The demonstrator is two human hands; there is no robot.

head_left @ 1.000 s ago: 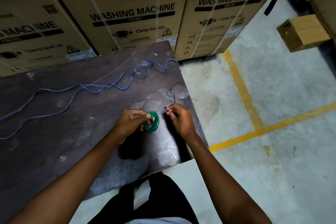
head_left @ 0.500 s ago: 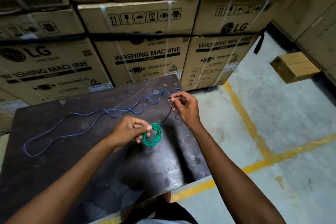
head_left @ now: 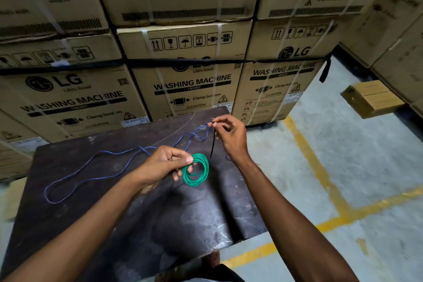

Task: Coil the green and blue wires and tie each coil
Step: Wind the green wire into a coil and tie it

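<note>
While the dark table (head_left: 96, 213) carries the loose blue wire (head_left: 91, 178) sprawled to your left, your left hand (head_left: 160, 165) pinches the green coil (head_left: 196, 171) by its near rim, and your right hand (head_left: 231, 135) grips a thin black tie (head_left: 213, 142) at its top; it hangs upright just above the coil's far edge, nearest the right hand

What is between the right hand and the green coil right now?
In the head view, a thin black tie hangs from the right hand toward the green coil, held by the left hand. Its lower end stops just short of the coil.
</note>
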